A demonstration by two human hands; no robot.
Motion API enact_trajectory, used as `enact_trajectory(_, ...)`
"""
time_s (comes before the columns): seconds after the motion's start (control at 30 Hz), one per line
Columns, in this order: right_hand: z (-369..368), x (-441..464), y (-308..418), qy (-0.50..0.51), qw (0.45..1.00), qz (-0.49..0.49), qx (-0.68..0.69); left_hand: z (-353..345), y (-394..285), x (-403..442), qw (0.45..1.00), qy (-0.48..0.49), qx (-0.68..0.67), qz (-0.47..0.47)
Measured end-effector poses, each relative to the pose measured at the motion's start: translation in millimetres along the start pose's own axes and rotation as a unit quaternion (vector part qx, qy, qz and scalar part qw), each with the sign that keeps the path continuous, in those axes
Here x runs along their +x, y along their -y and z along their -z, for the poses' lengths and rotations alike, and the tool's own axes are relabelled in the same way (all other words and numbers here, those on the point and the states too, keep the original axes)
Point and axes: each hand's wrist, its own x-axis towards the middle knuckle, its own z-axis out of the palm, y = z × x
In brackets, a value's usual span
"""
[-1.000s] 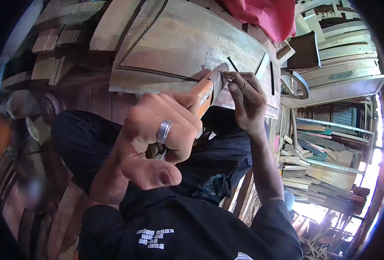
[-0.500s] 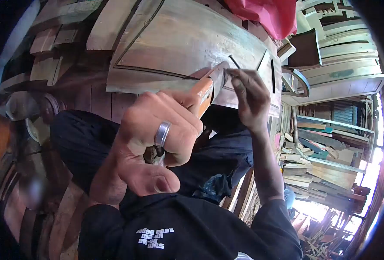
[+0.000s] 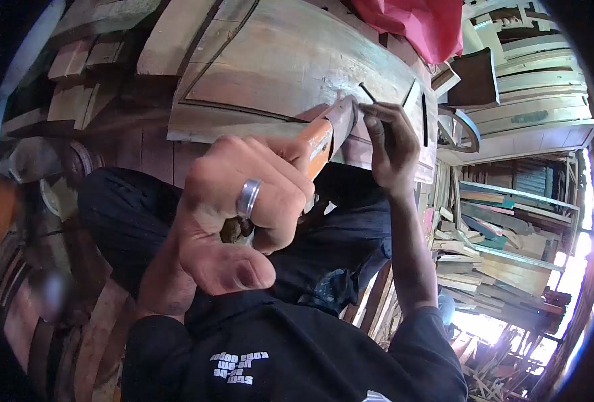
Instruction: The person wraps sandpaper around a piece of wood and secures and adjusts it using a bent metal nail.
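My left hand (image 3: 243, 201), with a silver ring on one finger, is closed around an orange-handled tool (image 3: 318, 144). The tool's grey metal part (image 3: 341, 120) points up and right, over the edge of a wooden panel (image 3: 277, 60). My right hand (image 3: 394, 134) has its thumb and fingers pinched together beside the tip of that metal part. A thin dark rod (image 3: 367, 92) with a wider end sticks out past these fingertips; its lower end is hidden by them.
A pink-red cloth (image 3: 421, 27) hangs at the panel's far side. Another dark strip (image 3: 424, 119) lies on the panel's right part. Stacked wood pieces (image 3: 478, 261) fill the right side, with curved wooden parts (image 3: 545, 87) above. More boards (image 3: 72, 60) lie upper left.
My right hand and the dark rod have shifted slightly to the right and up. My left hand keeps its grip on the orange tool and has moved slightly to the left.
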Motion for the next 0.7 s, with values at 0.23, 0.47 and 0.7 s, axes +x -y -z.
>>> enact_trajectory(0.23,-1,4,-5,-0.005,1.0,0.007,0.006,-3,-6,3,1.0,0.002,0.01,0.026)
enact_trajectory(0.47,1,-1,-4,0.014,1.0,0.001,0.013,-3,-1,2,1.0,-0.005,0.006,0.001)
enact_trajectory(0.7,1,3,2,-0.001,0.998,-0.056,0.011,-6,-6,2,1.0,0.002,0.022,0.022)
